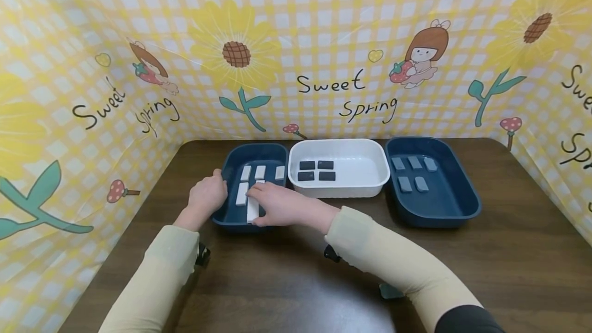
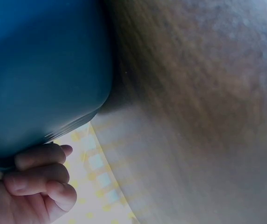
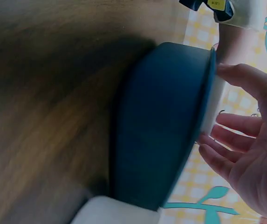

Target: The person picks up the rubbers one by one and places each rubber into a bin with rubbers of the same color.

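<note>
My left hand (image 1: 207, 194) grips the left rim of the left blue tub (image 1: 229, 216); in the left wrist view its curled fingers (image 2: 42, 170) are at the rim. Over the tub's near end, my right hand (image 1: 279, 207) pinches a long white block (image 1: 253, 210) between thumb and fingers. The right wrist view has this white block (image 3: 213, 105) just past the tub's rim, partly hidden by the fingers. Several other white blocks (image 1: 242, 193) lie in rows inside the tub, one partly covered by the right hand.
A white tub (image 1: 365, 171) beside it holds several black blocks (image 1: 307, 165) at its left side. Farther right, another blue tub (image 1: 444, 204) contains several grey-blue blocks (image 1: 405, 184). A dark greenish piece (image 1: 390, 291) lies on the table (image 1: 287, 281) near the right forearm. Patterned cloth (image 1: 324, 55) surrounds the table's back and sides.
</note>
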The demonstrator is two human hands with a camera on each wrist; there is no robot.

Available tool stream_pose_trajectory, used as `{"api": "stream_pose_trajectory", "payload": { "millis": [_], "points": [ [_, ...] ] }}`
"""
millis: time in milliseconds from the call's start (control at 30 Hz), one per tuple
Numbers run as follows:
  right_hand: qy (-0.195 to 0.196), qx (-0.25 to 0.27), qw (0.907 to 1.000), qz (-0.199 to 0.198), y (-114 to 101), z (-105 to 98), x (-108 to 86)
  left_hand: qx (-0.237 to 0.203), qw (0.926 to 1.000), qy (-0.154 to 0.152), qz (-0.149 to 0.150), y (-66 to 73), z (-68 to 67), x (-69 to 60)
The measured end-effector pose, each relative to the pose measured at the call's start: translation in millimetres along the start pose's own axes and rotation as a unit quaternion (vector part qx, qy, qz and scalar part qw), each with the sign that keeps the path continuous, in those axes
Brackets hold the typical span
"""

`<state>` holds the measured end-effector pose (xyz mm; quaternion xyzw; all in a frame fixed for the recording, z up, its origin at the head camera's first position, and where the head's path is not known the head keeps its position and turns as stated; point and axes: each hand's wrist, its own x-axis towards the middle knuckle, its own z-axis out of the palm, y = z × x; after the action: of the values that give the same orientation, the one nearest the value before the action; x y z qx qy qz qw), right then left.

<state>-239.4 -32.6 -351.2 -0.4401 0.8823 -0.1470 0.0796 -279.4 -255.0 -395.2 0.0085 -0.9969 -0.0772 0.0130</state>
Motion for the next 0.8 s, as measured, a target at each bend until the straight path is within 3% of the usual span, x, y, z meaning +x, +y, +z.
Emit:
{"api": "stream_pose_trajectory", "payload": {
  "millis": [233,467,800],
  "points": [
    [0.012,0.054,0.998,0.032,0.8,13.1,21.3,-0.002,1.0,-0.005,0.004,-0.2,-0.9,0.2],
    [0.011,0.074,0.9957,0.054,2.2,19.7,33.4,-0.008,0.9998,-0.017,-0.001,1.3,-4.0,0.7],
    [-0.033,0.131,0.9892,0.057,6.1,28.1,52.6,-0.008,0.9998,-0.017,0.001,-0.7,-3.9,0.1]
  ]
}}
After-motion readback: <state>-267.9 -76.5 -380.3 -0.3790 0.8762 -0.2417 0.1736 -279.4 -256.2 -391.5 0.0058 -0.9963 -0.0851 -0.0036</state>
